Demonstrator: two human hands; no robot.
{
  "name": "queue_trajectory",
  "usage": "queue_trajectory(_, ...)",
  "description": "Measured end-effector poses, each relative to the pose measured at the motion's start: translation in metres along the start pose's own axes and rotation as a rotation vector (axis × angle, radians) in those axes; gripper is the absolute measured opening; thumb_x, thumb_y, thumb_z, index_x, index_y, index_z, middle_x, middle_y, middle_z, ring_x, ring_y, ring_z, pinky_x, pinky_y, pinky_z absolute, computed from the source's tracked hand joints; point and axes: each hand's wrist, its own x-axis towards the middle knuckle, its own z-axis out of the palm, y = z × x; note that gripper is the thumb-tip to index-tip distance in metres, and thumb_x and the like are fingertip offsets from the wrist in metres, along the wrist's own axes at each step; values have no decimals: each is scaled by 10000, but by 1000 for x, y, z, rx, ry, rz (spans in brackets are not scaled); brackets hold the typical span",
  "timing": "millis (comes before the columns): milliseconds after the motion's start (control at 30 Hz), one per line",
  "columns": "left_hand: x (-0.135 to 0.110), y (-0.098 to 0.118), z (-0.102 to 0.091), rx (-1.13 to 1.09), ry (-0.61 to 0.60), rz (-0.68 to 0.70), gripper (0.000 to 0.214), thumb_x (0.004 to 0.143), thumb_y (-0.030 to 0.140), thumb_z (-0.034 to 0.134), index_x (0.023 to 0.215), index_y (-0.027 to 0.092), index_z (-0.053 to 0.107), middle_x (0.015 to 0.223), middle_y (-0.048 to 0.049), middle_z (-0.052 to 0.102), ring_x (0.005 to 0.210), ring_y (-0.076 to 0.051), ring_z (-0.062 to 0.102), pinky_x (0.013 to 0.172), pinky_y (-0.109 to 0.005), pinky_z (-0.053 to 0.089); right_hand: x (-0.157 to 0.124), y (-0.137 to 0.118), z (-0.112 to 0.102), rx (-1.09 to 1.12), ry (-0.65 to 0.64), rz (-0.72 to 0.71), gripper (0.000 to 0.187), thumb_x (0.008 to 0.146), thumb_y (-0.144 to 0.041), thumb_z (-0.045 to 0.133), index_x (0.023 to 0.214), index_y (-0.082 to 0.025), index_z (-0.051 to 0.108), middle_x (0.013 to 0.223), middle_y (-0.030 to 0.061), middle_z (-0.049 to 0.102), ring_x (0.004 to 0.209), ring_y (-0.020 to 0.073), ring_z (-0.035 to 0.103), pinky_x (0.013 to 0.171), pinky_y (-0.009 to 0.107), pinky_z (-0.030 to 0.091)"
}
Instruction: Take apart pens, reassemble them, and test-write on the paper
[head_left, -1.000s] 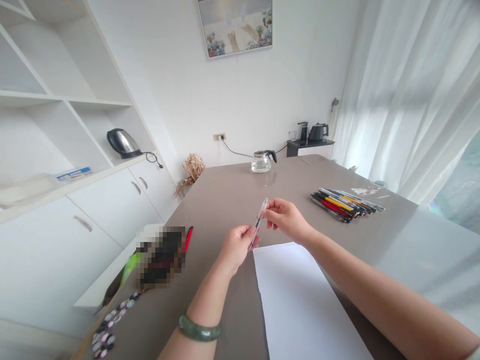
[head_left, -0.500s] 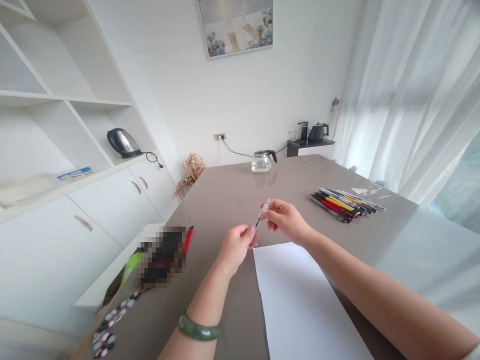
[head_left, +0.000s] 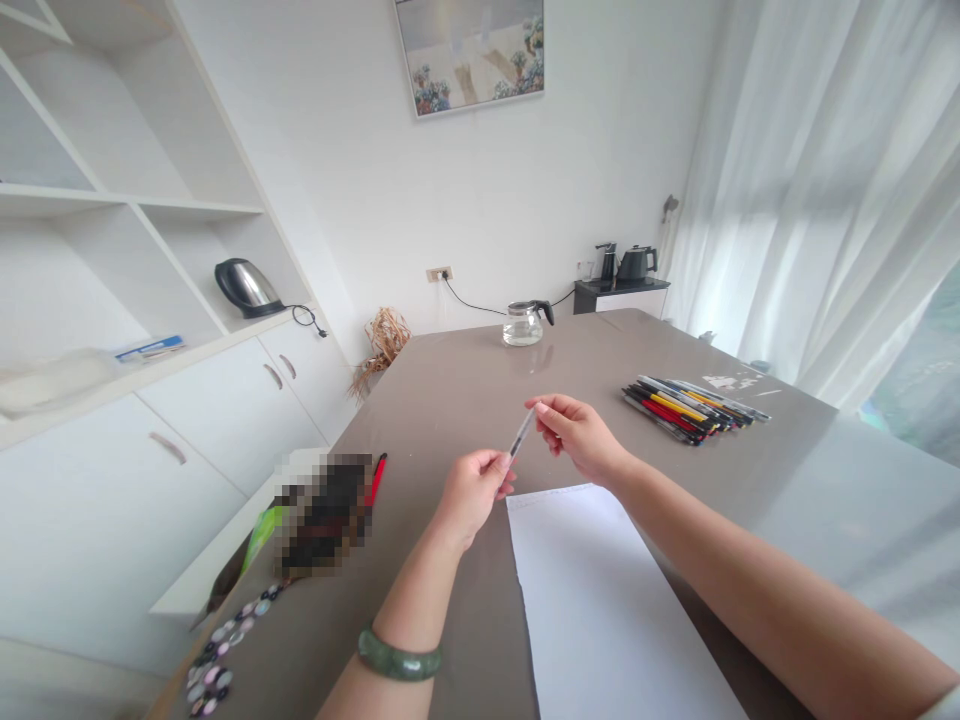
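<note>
Between my two hands a slim clear pen point(head_left: 519, 437) with a dark section inside is held at a slant above the table. The fingers of my left hand point(head_left: 478, 487) are closed around its lower part. With thumb and forefinger, my right hand point(head_left: 568, 428) pinches the upper end. Just below the hands lies a white sheet of paper point(head_left: 607, 600), with faint writing along its top edge. A pile of pens point(head_left: 690, 408), black, red, yellow and clear, rests to the right of my right hand.
A glass pot of water point(head_left: 523, 325) stands at the table's far end. White scraps point(head_left: 733, 381) lie behind the pens. On the left are a red pen point(head_left: 378, 478), a blurred-out dark item point(head_left: 326, 515) and a bead strap point(head_left: 217, 660). The grey-brown table point(head_left: 450, 400) extends around them.
My right hand has shifted slightly along the pen to its upper tip, and its fingers now cover that end. My left hand keeps its hold almost unmoved.
</note>
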Motion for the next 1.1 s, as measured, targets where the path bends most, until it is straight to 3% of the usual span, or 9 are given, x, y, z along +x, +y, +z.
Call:
queue_trajectory(233,-1,0,2,39,2,1,334,696,432,525,817,128,590,722,-60,589,596,-111,544,601,-254,440,4,8,-4,-83,118,25,329,629,-465,574,594,-163,449,481,-41,407,398,52,345,375,197,286)
queue_trajectory(433,1,-1,1,26,9,1,328,692,432,528,813,133,593,710,-52,584,579,-104,538,588,-249,440,1,1,-2,45,13,13,320,672,-452,532,798,-158,540,602,-19,472,411,44,348,374,194,282)
queue_trajectory(633,0,0,1,47,5,12,338,703,433,513,828,129,592,723,-61,581,584,-108,537,586,-250,439,3,7,-3,-45,117,26,324,621,-459,586,595,-160,463,472,-43,395,400,52,336,379,199,268)
queue_trajectory(867,0,0,0,44,19,15,335,697,440,515,820,138,594,714,-52,581,570,-102,531,575,-246,439,1,3,-2,57,14,20,333,658,-453,547,803,-154,551,605,-16,477,409,41,338,385,204,270)
queue_trajectory(1100,0,-1,0,57,3,14,345,694,447,515,811,132,591,720,-59,586,589,-111,540,587,-248,440,3,8,-3,-59,121,40,344,605,-479,589,586,-165,450,472,-45,397,400,53,327,386,206,255)
